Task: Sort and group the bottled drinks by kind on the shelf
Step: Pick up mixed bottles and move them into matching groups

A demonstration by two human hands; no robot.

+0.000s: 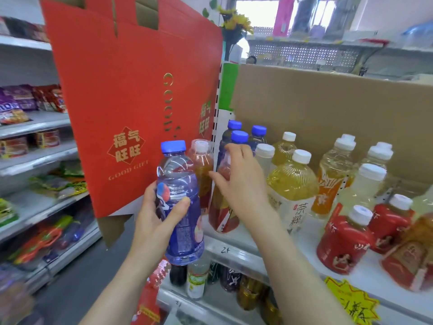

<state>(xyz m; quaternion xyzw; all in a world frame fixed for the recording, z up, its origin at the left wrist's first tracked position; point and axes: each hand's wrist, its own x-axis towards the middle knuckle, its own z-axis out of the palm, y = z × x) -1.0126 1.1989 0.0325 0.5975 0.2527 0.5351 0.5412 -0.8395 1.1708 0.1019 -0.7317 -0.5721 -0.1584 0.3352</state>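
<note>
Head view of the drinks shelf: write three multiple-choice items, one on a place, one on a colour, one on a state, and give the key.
1. Where do the other blue-capped bottles stand?
A. At the back left of the shelf, behind the right hand
B. At the front right, by the yellow tag
C. On the snack shelves

2. What colour is the cap of the bottle in the left hand?
A. White
B. Blue
C. Red

3. What is the right hand doing?
A. Hanging empty off the shelf
B. Closing on a red-labelled bottle
C. Holding the red gift box

Key: 1 A, they cluster beside the shelf upright; 2 B, the held blue bottle shows a blue cap; 3 B, its fingers wrap the red-labelled bottle.
</note>
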